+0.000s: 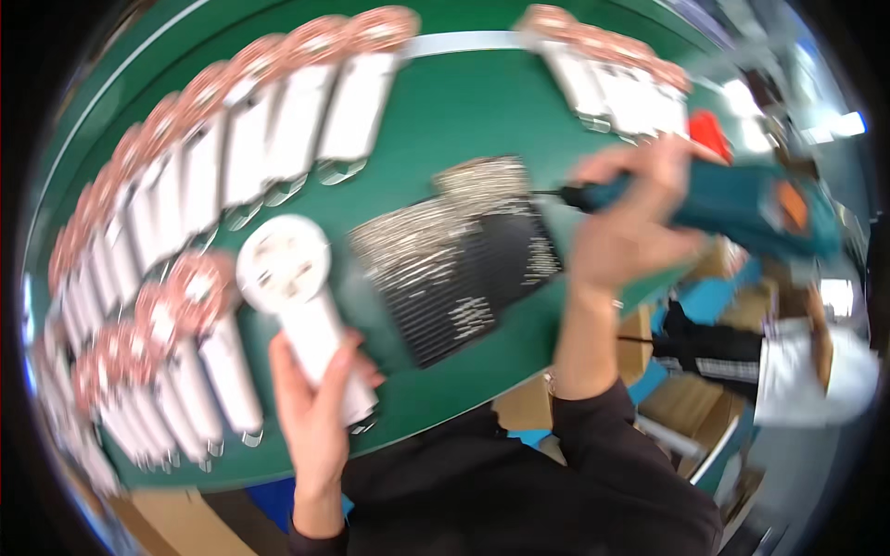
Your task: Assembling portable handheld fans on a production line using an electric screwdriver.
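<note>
My left hand [317,408] is closed around the white handle of a handheld fan body [284,264], whose round head faces up with its inside parts showing. In my right hand [630,222] is a teal electric screwdriver [742,199], held level and blurred by motion. Its thin bit points left, just beside a pile of small metal screws [484,185]. The screws lie along the top of a black ribbed tray [436,310], with more of them scattered in its grooves. A gap separates the fan body from the tray.
Rows of white-handled fans with pink round heads [306,120] curve along the left and back of the green table [445,102]. Another group [612,79] stands at the far right, near a red object [709,135]. Cardboard boxes [691,408] and another person [797,371] are at the right.
</note>
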### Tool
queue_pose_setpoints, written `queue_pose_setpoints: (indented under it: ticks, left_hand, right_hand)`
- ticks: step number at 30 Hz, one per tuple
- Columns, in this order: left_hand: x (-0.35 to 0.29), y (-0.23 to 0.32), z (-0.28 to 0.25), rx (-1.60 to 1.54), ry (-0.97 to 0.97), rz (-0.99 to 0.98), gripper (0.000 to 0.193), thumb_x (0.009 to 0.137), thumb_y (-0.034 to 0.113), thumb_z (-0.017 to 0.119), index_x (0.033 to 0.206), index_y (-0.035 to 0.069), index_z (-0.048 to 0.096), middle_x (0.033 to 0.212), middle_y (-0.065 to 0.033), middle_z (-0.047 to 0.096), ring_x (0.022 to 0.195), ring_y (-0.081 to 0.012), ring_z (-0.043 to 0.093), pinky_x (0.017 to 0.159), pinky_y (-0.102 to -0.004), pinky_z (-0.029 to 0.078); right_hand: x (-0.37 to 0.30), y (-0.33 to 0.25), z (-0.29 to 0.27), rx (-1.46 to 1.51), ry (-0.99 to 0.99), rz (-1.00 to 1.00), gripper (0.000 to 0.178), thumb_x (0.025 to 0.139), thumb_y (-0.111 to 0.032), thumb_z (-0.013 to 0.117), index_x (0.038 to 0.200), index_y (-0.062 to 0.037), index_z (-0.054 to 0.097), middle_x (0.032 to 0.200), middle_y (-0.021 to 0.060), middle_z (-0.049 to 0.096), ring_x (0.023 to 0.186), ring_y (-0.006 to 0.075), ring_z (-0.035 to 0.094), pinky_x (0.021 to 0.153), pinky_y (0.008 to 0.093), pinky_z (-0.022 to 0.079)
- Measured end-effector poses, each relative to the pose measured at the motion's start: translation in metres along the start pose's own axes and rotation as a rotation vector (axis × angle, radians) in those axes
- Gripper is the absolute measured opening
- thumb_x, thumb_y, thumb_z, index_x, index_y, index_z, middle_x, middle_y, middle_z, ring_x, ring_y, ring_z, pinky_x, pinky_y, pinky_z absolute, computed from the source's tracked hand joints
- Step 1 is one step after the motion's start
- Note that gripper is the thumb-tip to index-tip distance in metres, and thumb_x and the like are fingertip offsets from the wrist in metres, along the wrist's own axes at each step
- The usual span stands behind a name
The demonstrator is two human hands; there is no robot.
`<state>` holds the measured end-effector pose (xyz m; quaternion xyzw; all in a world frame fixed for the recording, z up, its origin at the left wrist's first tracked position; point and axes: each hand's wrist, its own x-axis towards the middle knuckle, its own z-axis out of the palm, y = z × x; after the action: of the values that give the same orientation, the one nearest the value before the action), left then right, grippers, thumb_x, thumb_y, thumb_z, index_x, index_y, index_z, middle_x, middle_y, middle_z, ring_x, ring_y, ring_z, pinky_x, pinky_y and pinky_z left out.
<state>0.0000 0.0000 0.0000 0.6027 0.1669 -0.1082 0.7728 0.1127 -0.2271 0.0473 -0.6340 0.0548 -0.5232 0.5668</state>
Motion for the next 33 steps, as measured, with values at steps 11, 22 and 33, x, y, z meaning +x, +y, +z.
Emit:
queue_pose_setpoints:
  ticks: [11, 22, 33]
  left_hand:
    - [0.024, 0.006, -0.022, -0.334, -0.182, -0.047, 0.043, 0.098, 0.010, 0.046, 0.137, 0.003, 0.028, 0.127, -0.0226, 0.054, 0.107, -0.0281, 0.061, 0.092, -0.0390, 0.050]
    - [0.038, -0.003, -0.018, -0.363, -0.231, -0.065, 0.040, 0.099, 0.014, 0.045, 0.133, -0.002, 0.032, 0.129, -0.0185, 0.052, 0.110, -0.0273, 0.059, 0.092, -0.0367, 0.050]
    - [0.037, -0.003, -0.017, -0.338, -0.223, -0.041, 0.042, 0.096, 0.009, 0.051, 0.132, -0.001, 0.033, 0.129, -0.0167, 0.052, 0.111, -0.0248, 0.059, 0.091, -0.0353, 0.050]
  right_hand:
    - [-0.051, -0.056, 0.027, 0.534, -0.530, 0.263, 0.022, 0.099, -0.028, 0.036, 0.110, -0.0101, 0.042, 0.068, 0.0069, 0.043, 0.039, 0.0163, 0.041, 0.033, 0.0323, 0.042]
    - [-0.078, -0.043, 0.035, 0.352, -0.579, 0.372, 0.029, 0.088, -0.015, 0.049, 0.110, -0.0088, 0.031, 0.063, 0.0113, 0.045, 0.038, 0.0206, 0.044, 0.038, 0.0362, 0.048]
    - [-0.080, -0.037, 0.034, 0.317, -0.675, 0.336, 0.029, 0.089, -0.017, 0.052, 0.106, -0.0080, 0.030, 0.063, 0.0119, 0.045, 0.041, 0.0206, 0.047, 0.041, 0.0372, 0.050]
